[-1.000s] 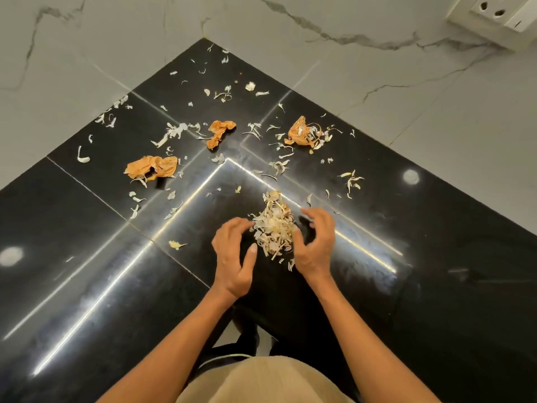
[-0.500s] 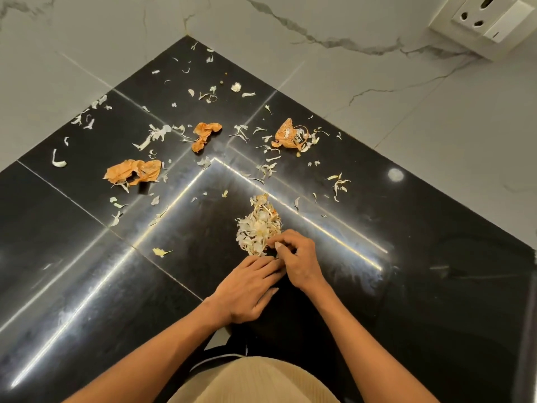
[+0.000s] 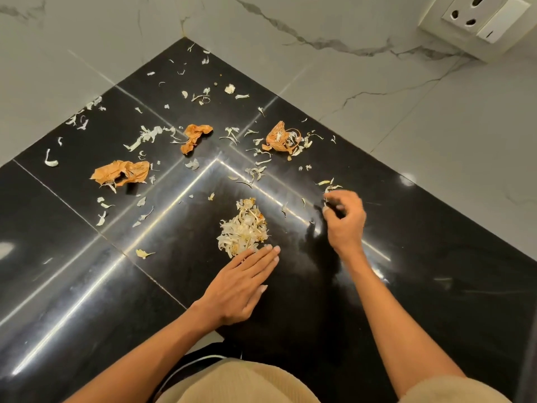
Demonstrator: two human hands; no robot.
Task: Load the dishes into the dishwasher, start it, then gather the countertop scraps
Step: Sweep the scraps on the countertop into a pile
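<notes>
countertop: glossy black stone (image 3: 87, 286), corner spot, white marble walls behind it, so everything's boxed in on two sides

scrap pile: heap of pale papery peels (image 3: 242, 228) sitting just past the left fingertips, between the two hands

loose bits: tons of small white flakes (image 3: 151, 135) scattered farther out from both hands toward the corner, a few more off to the left of the left hand

orange skins: three crumpled orange pieces, one well out to the left of the left hand (image 3: 120, 173), one straight ahead of the pile (image 3: 194, 136), one beyond the right hand (image 3: 279, 138)

socket: wall outlet (image 3: 476, 21) way up and right of the right hand, cut off by the frame edge

hard to see: glare streaks all over the stone, tiny flakes kinda vanish in them; whatever's under the left palm is hidden

left hand: left hand (image 3: 241, 289) lying flat on the counter, fingers straight and together, tips touching the near edge of the pile

right hand: right hand (image 3: 345, 219) lifted a bit right of the pile, fingers curled, looks like it's pinching a small pale peel scrap (image 3: 327, 202) at the fingertips, though that bit is small and blurry

clothing: beige fabric (image 3: 241, 382) at the bottom, below both arms
</notes>
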